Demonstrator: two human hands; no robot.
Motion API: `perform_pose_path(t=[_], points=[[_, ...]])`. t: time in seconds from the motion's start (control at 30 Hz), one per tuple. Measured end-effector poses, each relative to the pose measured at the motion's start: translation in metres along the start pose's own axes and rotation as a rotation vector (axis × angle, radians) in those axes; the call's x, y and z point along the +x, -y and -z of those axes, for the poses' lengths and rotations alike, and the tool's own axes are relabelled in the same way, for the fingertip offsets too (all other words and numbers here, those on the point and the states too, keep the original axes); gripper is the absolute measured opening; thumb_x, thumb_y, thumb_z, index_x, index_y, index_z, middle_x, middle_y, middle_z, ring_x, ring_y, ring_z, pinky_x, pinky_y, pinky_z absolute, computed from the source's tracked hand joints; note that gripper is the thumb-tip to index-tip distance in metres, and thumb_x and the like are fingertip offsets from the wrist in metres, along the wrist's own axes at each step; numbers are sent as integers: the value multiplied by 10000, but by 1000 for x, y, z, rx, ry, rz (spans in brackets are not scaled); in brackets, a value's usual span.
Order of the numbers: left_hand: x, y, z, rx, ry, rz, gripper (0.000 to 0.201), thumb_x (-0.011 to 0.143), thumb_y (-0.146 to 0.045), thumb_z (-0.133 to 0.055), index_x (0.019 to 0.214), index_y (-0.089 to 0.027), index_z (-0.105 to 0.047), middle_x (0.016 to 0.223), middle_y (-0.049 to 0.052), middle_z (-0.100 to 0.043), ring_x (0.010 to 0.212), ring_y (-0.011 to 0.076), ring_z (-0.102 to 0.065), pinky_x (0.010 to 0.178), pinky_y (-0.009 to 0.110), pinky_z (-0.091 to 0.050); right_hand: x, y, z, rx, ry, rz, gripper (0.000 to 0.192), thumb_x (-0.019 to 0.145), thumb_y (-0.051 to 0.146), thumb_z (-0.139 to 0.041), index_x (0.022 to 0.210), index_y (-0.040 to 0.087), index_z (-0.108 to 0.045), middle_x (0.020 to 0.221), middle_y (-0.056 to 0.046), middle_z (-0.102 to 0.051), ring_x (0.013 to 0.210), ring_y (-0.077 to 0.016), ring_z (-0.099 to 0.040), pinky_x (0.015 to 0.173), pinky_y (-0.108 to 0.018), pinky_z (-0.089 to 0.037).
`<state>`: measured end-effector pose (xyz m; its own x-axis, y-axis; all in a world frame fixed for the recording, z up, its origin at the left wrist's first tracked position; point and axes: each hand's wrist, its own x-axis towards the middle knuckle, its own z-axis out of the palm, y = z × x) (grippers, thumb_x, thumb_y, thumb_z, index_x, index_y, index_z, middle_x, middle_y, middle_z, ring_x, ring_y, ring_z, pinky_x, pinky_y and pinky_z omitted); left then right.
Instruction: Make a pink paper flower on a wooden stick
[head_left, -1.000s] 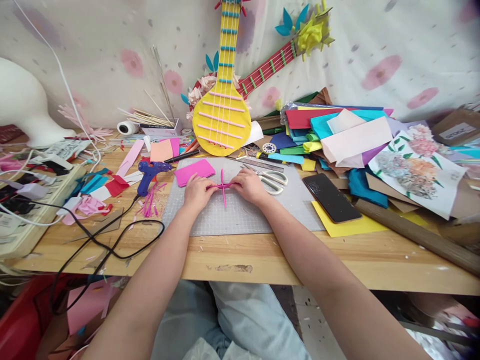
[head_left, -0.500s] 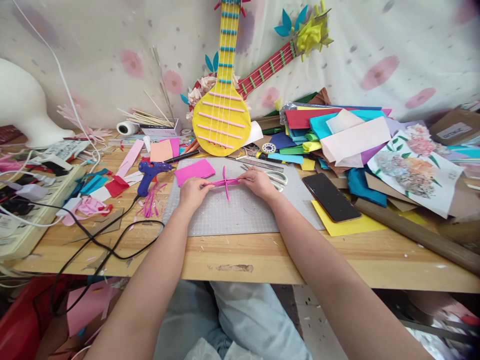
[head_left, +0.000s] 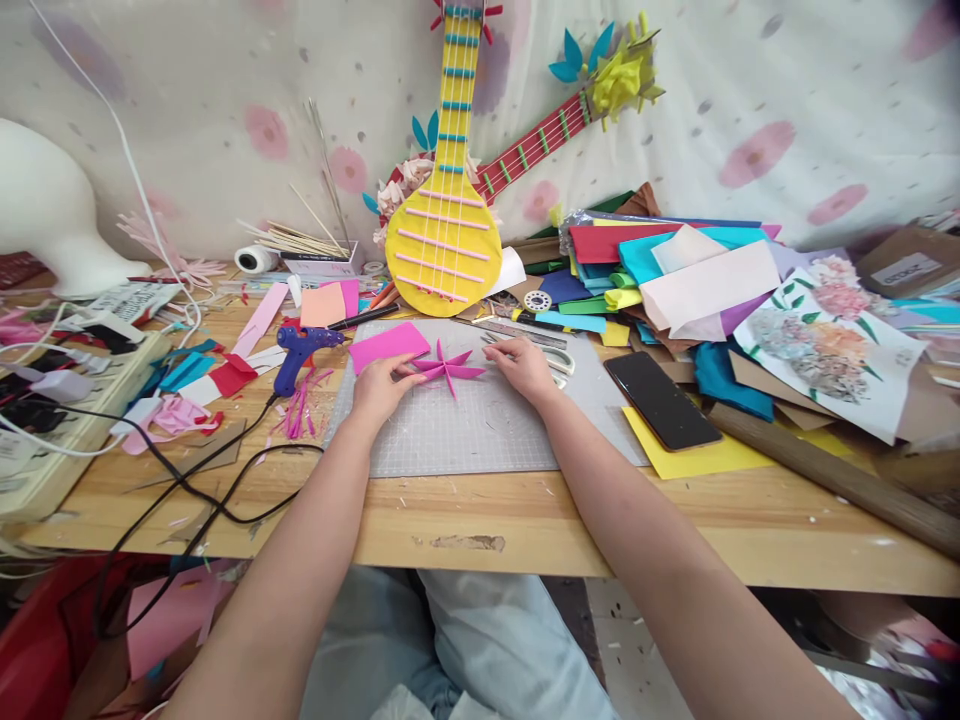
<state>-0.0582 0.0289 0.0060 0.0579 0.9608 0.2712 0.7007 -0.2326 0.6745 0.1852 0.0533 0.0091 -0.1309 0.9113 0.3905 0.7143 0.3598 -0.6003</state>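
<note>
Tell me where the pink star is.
In the head view, the pink star is near the middle, over the gray mat, between the left hand and right hand.

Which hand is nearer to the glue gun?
Left. The left hand is right of the glue gun; the right hand is farther off, past the pink star.

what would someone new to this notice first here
Probably the bright yellow toy-like stringed instrument, standing at the back of the wooden table, near the picture's middle. Next, perhaps, the pink star-shaped piece between the left hand and the right hand, over the grey cutting mat. The heap of coloured sheets at the back right is also hard to miss.
</note>
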Motion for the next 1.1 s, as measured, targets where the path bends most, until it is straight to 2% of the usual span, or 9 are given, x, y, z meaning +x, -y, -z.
perform_pose_path(t=[0.07,0.13,0.3,0.43,0.53,0.7,0.87,1.1], points=[[0,0,0,-4,-47,21,530,667,-421,-648,1153,-225,-574,839,17,-689,851,183,-602,794,299,-428,1,-2,0,2,-13,-43,281,833,354,-482,779,187,-702,783,-40,-692,813,-190,-574,724,-297,-414],[1,-1,1,13,-130,53,494,708,-427,-600,1148,-204,-572,836,27,-681,826,176,-597,775,290,-423,1,-2,0,5,-18,-61,316,845,367,-454,757,184,-695,765,-40,-689,814,-193,-578,720,-296,-408],[1,-3,7,44,-360,164,294,818,-369,-428,922,-179,-628,791,34,-640,721,147,-560,675,257,-395,0,-2,-1,-27,-30,-83,330,851,375,-429,738,188,-676,691,-33,-661,764,-188,-565,671,-279,-385],[3,-2,9,-26,-415,216,242,799,-369,-459,787,-167,-592,699,9,-592,651,128,-514,617,235,-360,0,-4,-2,9,-81,-101,255,837,307,-435,856,190,-660,664,-21,-638,736,-184,-550,663,-278,-371],[4,1,7,-86,-460,199,247,792,-374,-464,719,-165,-572,648,1,-569,612,120,-492,606,232,-356,0,-7,-3,43,-142,-128,260,831,278,-415,937,192,-637,648,-16,-623,737,-188,-542,666,-280,-367],[4,3,4,-170,-468,152,297,801,-394,-438,691,-164,-593,645,13,-607,614,124,-539,621,234,-391,-1,-6,-2,54,-162,-192,264,827,341,-411,877,192,-624,598,-10,-589,688,-184,-527,638,-272,-353],[2,2,2,-270,-445,160,221,760,-312,-482,759,-166,-647,699,21,-670,708,144,-613,700,246,-439,-3,-4,-3,41,-135,-226,252,823,367,-429,824,194,-612,597,-5,-588,665,-172,-519,608,-255,-335],[3,-3,5,-303,-442,201,167,677,-220,-499,644,-175,-656,595,-9,-651,666,144,-609,696,248,-445,6,-3,-3,-57,-118,-228,248,829,326,-426,866,191,-631,691,-30,-632,742,-186,-537,645,-268,-365]])
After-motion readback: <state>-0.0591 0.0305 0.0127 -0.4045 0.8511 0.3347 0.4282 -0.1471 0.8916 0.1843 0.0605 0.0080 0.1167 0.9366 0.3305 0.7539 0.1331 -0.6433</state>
